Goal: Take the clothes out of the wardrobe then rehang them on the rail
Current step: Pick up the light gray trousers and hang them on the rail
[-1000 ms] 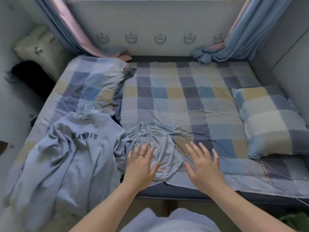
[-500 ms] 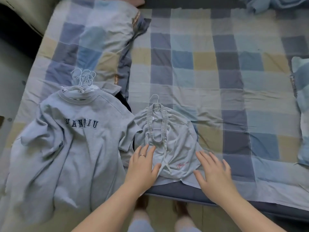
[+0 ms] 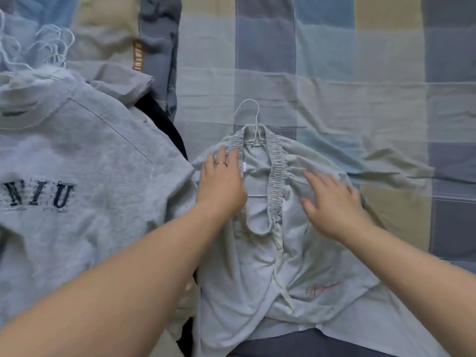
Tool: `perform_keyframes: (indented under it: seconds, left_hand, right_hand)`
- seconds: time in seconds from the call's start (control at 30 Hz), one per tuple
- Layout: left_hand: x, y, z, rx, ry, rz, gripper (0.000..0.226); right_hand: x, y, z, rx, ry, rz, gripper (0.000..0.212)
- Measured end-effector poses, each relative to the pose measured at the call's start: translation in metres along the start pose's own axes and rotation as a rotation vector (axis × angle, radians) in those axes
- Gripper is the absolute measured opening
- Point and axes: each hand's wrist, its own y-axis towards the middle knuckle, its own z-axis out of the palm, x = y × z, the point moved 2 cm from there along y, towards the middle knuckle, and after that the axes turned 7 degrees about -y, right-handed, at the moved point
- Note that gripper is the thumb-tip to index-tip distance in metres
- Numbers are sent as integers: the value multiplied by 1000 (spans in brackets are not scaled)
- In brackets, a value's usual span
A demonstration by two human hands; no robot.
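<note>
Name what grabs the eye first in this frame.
Both hands are out over a small pale top at centre. The left hand lies on its ruched neckline, and the right hand, blurred, is spread over the other shoulder. The top sits on a white wire hanger, hook pointing up the checked bedsheet. A big grey lettered sweatshirt fills the left side.

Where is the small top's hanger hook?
Head view, centre: the hanger hook pokes from the small grey top's neckline onto the checked bedsheet, beyond the left hand.
</note>
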Motion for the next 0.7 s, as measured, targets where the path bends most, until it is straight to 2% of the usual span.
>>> perform_keyframes:
  seconds: [0.13,0.23,0.33,0.57,0.7]
  left_hand:
    - [13,53,-1,-52,35,-9,64]
    - [21,73,1,-30,43,-49,45]
    - [25,81,2,-5,16,-61,29]
    - [4,49,-22,-18,-231,25,21]
    - [-6,7,-45,9,-332,83,13]
  right_hand:
    - [-2,47,8,-78,-37,-8,66]
    - [-9,69,12,-53,-63,2,70]
    - [-9,78,11,16,14,27,67]
    - [-16,62,-11,73,106,58,64]
    - [-30,29,-36,43,205,47,54]
